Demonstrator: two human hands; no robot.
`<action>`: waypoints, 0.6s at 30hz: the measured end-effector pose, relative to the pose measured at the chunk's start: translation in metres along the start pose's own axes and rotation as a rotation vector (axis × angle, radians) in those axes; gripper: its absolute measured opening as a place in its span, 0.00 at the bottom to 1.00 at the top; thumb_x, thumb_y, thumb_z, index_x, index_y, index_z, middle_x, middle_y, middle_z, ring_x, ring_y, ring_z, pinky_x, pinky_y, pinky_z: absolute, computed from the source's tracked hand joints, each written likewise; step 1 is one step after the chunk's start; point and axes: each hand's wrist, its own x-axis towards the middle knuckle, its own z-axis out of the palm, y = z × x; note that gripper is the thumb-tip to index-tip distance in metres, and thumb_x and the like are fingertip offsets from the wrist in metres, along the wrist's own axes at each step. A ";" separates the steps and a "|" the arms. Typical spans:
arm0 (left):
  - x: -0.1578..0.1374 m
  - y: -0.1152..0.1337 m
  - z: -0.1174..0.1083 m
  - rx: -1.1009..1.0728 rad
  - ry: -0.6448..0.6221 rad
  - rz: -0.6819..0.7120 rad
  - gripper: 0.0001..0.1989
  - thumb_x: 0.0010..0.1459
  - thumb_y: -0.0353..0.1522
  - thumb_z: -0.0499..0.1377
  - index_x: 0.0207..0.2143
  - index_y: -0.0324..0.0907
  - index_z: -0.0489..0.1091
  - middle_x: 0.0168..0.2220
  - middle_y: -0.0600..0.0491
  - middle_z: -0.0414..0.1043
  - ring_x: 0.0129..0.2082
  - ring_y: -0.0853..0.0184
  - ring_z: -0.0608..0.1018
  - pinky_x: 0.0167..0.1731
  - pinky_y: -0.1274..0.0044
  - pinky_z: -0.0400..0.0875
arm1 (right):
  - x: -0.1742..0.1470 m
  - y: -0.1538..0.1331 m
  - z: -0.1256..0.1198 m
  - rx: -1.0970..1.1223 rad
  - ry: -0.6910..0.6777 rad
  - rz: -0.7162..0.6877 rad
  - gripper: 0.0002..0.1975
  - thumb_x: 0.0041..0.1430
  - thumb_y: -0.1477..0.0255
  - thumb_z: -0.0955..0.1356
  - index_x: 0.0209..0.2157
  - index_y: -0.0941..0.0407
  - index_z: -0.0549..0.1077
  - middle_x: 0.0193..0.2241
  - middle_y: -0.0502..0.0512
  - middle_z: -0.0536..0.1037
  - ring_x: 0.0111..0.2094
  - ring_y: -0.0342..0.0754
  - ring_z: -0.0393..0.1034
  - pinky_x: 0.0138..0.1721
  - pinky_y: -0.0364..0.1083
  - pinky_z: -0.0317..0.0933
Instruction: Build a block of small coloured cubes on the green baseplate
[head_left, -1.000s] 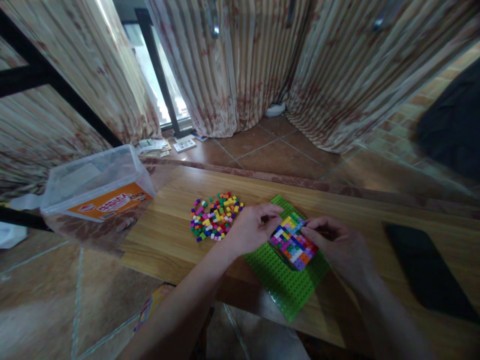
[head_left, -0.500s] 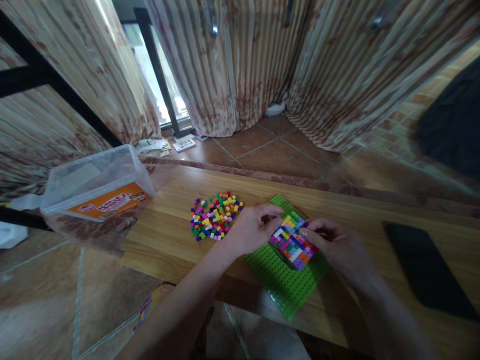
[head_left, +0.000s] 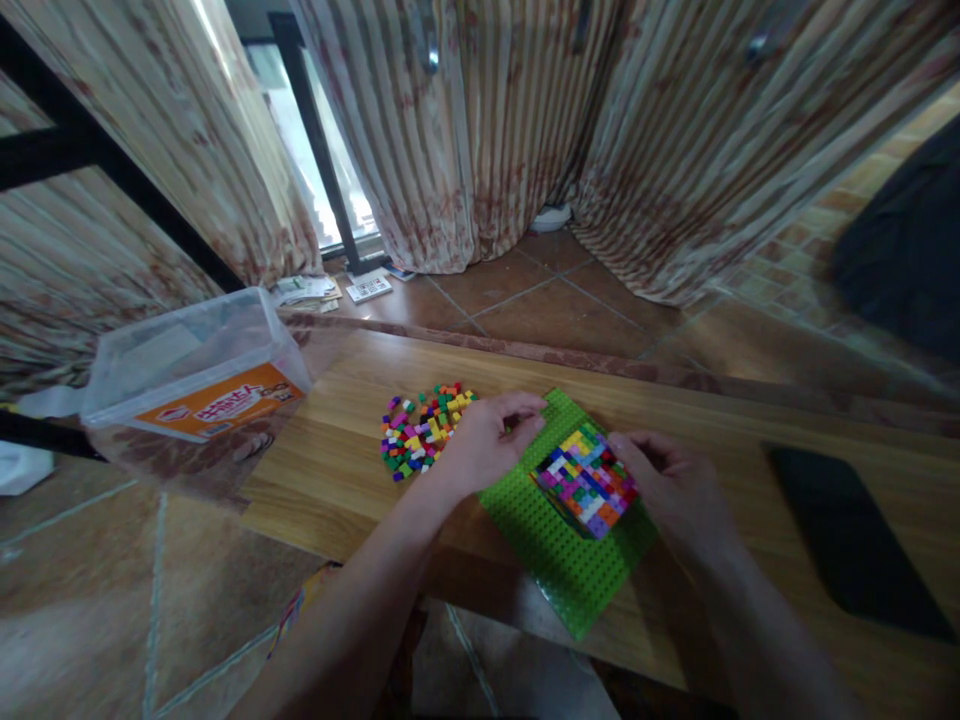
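Observation:
A green studded baseplate (head_left: 577,580) lies at a slant on the wooden table. On it stands a block of multicoloured toy bricks (head_left: 589,480), its top a patchwork of pink, yellow, blue, white and orange. My right hand (head_left: 667,480) grips the right side of this block, with thumb and curled fingers at its edge. Over the baseplate's left edge hovers my left hand (head_left: 491,435), thumb and fingers apart and nothing visible between them. It partly covers a heap of small loose bricks (head_left: 420,435) to its left.
A clear plastic tub (head_left: 187,350) with an orange label stands beyond the left end of the wooden table (head_left: 330,500). A dark flat slab (head_left: 855,530) lies on the table at right. Striped curtains (head_left: 517,130) hang behind, with papers (head_left: 307,290) on the floor.
My left hand has drawn back leftward from the brick block, toward the loose bricks, and its fingers have spread. My right hand has stayed at the block's right side.

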 end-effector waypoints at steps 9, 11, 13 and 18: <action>0.000 0.001 -0.015 0.044 0.111 -0.041 0.08 0.59 0.28 0.58 0.41 0.40 0.74 0.37 0.51 0.80 0.36 0.67 0.81 0.37 0.76 0.75 | -0.001 0.003 0.002 -0.128 0.034 -0.091 0.17 0.55 0.56 0.69 0.31 0.56 0.78 0.25 0.52 0.79 0.25 0.46 0.72 0.26 0.42 0.64; 0.000 0.001 -0.015 0.057 0.093 -0.031 0.08 0.59 0.28 0.58 0.41 0.40 0.74 0.37 0.51 0.80 0.36 0.67 0.81 0.37 0.76 0.75 | -0.003 0.001 0.003 -0.158 0.049 -0.116 0.16 0.56 0.56 0.68 0.31 0.55 0.78 0.25 0.52 0.80 0.25 0.46 0.73 0.25 0.41 0.64; 0.000 0.001 -0.014 0.069 0.086 -0.026 0.09 0.59 0.28 0.58 0.41 0.40 0.74 0.38 0.51 0.80 0.37 0.67 0.81 0.38 0.76 0.75 | -0.005 -0.001 0.004 -0.163 0.044 -0.132 0.16 0.57 0.56 0.68 0.31 0.55 0.78 0.26 0.52 0.80 0.25 0.46 0.73 0.26 0.41 0.64; 0.001 0.000 -0.015 0.093 0.101 -0.018 0.09 0.59 0.28 0.57 0.41 0.40 0.74 0.38 0.51 0.80 0.37 0.67 0.81 0.38 0.76 0.75 | -0.006 -0.001 0.005 -0.185 0.051 -0.163 0.16 0.57 0.56 0.67 0.30 0.54 0.78 0.26 0.51 0.80 0.26 0.46 0.73 0.27 0.42 0.64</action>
